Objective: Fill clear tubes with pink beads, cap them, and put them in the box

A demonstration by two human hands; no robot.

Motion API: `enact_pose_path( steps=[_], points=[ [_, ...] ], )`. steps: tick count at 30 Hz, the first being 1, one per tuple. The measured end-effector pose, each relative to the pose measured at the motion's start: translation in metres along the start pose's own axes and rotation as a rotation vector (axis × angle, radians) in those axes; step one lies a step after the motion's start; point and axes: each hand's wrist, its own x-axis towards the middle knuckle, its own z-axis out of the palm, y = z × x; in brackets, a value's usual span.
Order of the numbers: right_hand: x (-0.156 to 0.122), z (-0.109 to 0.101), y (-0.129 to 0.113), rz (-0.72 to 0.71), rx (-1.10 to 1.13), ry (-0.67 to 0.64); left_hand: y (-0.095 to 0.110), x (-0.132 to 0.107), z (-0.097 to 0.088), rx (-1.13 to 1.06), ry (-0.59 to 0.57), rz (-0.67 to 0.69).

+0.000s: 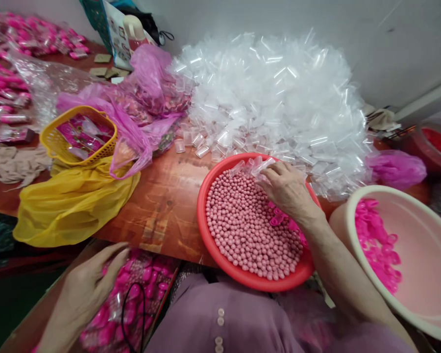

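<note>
My right hand (286,189) reaches over the far rim of a red bowl (206,235) filled with small pink balls (246,225). Its fingers are curled on the clear plastic tubes (255,164) lying at the bowl's far edge; what they pinch is hidden. A few pink caps (279,218) lie under my wrist. My left hand (91,282) rests low at the left with fingers stretched out, over a box of finished pink-filled tubes (139,289). It holds nothing.
A large heap of clear tubes (279,98) covers the back of the wooden table (165,201). A cream basin with pink caps (400,250) sits at the right. A yellow basket (77,135), yellow bag (69,206) and pink bags (147,93) lie at the left.
</note>
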Motion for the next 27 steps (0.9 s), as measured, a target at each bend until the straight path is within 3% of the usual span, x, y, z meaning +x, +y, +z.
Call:
enact_pose_path(
  steps=[3,6,9,11,15,19,27],
  points=[
    [0.013,0.002,0.001,0.051,-0.071,-0.027,0.064,0.038,0.025,-0.190,0.042,0.147],
    [0.021,0.009,0.000,0.078,-0.113,-0.047,0.122,0.072,0.054,-0.351,0.034,0.392],
    [0.022,0.014,-0.003,0.070,-0.103,-0.015,0.161,0.107,0.082,-0.372,0.071,0.589],
    [0.020,0.015,-0.004,0.079,-0.086,0.016,0.179,0.128,0.095,-0.247,0.009,0.582],
    [0.014,0.009,-0.005,0.068,-0.023,0.099,0.206,0.159,0.108,0.086,-0.181,0.497],
    [0.011,0.006,-0.005,-0.004,0.097,0.062,0.225,0.173,0.110,0.298,-0.184,0.459],
    [0.021,0.016,-0.001,0.085,0.067,0.037,0.222,0.182,0.110,0.373,-0.226,0.459]
  ],
)
